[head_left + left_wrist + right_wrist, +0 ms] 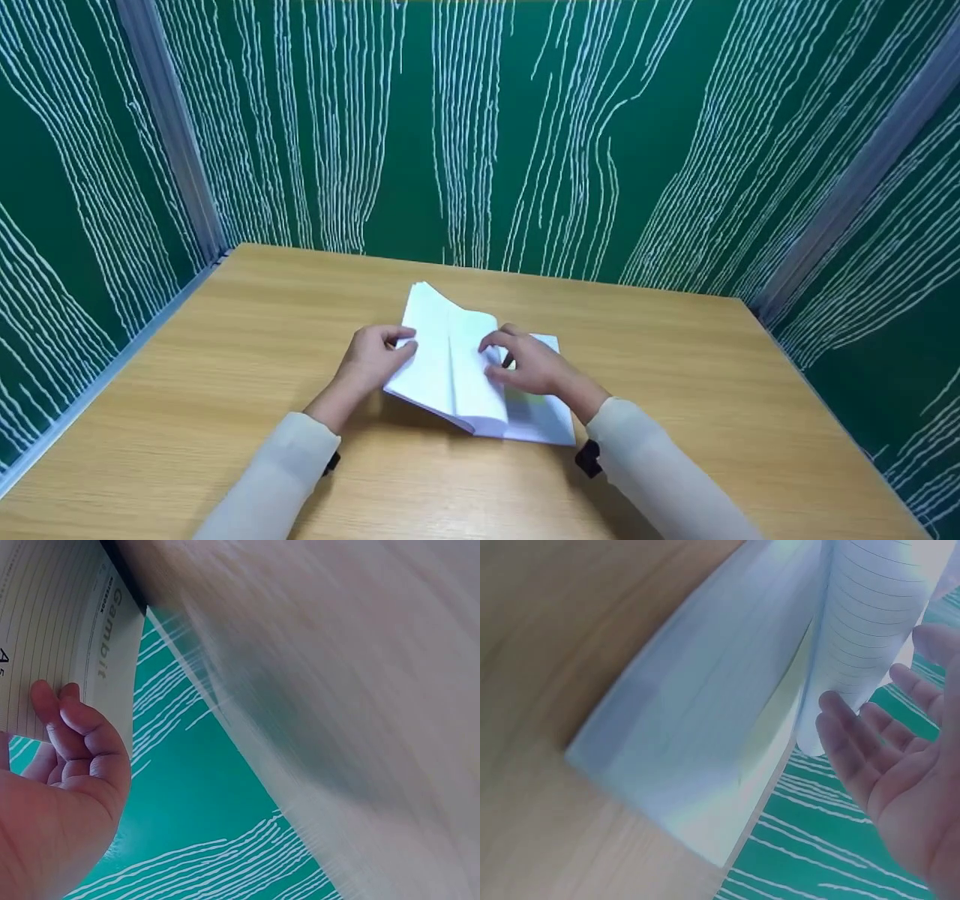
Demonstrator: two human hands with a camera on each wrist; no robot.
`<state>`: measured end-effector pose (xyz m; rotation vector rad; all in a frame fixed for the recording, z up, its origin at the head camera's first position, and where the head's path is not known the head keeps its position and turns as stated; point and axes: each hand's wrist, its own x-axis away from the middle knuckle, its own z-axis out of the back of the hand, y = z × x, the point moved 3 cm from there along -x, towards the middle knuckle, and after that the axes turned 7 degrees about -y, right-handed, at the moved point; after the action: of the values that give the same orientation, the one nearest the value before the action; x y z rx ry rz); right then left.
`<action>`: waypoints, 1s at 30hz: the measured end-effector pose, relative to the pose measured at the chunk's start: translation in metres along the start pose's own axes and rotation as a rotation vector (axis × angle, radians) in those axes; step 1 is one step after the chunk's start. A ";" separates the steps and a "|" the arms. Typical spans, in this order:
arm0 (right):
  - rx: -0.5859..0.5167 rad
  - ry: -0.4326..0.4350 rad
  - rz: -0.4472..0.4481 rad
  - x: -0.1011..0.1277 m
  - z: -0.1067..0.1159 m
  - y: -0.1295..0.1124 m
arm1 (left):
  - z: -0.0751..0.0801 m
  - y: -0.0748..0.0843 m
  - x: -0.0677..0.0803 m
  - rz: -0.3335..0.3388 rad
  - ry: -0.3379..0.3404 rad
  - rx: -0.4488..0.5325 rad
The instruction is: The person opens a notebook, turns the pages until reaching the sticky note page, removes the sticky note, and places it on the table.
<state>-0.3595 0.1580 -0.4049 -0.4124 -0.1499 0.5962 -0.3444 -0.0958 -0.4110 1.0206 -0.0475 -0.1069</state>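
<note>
- The head view shows an open notebook (469,367) lying in the middle of the wooden table (225,360), both hands on it.
- The left hand (371,358) holds the left pages, fingers curled around their edge; only the left wrist view shows the word "Gambit" on the paper.
- The right hand (529,364) rests on the right pages; in the right wrist view its fingers (855,746) are spread and relaxed.
- Green walls (480,135) with white lines surround the table.

- We see the open notebook (457,367) lying on the table (225,337), near its middle.
- Our left hand (371,358) rests at the notebook's left edge, our right hand (529,364) on its right-hand pages.
- Behind the table stands the back wall (480,135); side walls close it in left and right.
</note>
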 end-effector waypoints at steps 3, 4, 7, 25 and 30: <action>0.017 -0.001 0.027 -0.002 -0.002 -0.005 | 0.000 0.000 0.000 -0.002 -0.001 -0.003; 0.024 -0.003 0.033 -0.003 -0.002 -0.007 | 0.000 0.001 0.000 0.002 -0.001 -0.002; 0.025 -0.024 0.045 -0.005 -0.004 -0.011 | 0.000 0.001 0.001 0.025 -0.005 0.009; 0.029 -0.034 0.017 -0.003 -0.005 -0.010 | 0.000 0.001 0.002 0.021 -0.020 0.012; 0.056 -0.007 0.019 0.004 -0.003 -0.003 | 0.000 0.000 0.003 -0.012 -0.019 -0.020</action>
<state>-0.3540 0.1564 -0.4062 -0.3583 -0.1354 0.6191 -0.3416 -0.0962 -0.4105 0.9996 -0.0575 -0.1281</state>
